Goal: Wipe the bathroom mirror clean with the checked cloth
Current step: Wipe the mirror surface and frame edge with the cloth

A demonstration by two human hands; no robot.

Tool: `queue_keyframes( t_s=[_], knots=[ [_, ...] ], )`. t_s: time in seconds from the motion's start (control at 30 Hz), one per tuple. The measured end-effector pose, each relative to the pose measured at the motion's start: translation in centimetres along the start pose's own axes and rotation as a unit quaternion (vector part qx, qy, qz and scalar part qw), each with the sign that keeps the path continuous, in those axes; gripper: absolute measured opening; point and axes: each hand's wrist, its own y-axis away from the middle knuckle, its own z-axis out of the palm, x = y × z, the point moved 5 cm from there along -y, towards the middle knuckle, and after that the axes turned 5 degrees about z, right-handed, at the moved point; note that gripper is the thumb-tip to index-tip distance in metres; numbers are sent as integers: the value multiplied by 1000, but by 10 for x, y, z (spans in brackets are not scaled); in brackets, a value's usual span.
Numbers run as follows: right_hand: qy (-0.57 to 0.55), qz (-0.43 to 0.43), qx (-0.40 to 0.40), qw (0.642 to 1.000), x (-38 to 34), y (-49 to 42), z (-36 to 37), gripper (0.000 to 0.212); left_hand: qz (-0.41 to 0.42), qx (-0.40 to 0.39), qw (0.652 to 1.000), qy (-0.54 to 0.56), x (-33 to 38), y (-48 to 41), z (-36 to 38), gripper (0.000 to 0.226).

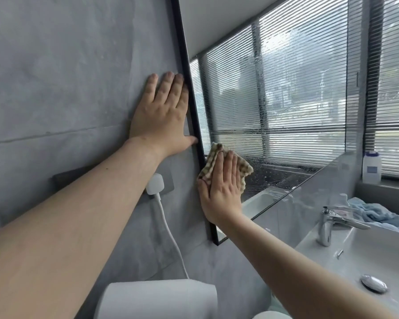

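The right hand (224, 189), fingers flat, presses a folded brown-and-cream checked cloth (226, 165) on the black-framed wall mirror (286, 100) near its lower left corner. The left hand (162, 113), spread flat, braces against the grey wall (55, 88). Wiping is underway; the droplet streaks to the right likely come next.

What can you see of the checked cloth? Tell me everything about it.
The checked cloth is a folded rag in a beige and brown check, and it looks soft and waffle-textured. It lies flat against the mirror, low down beside the black frame. The right hand presses it with straight fingers, covering its middle. Its edges show above and to the right.
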Motion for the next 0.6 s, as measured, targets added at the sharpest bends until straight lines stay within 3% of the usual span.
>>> queue_keyframes(
  t_s=[0.27,0.47,0.6],
  knots=[
    [16,-7,21,1000,29,43,21,80,1,-7,1000,5,1,0,-1,117],
    [8,38,-1,999,65,115,47,71,1,-14,1000,11,0,0,-1,118],
    [21,21,-19,999,81,137,51,69,2,-21,1000,3,-1,0,-2,119]
  ],
)
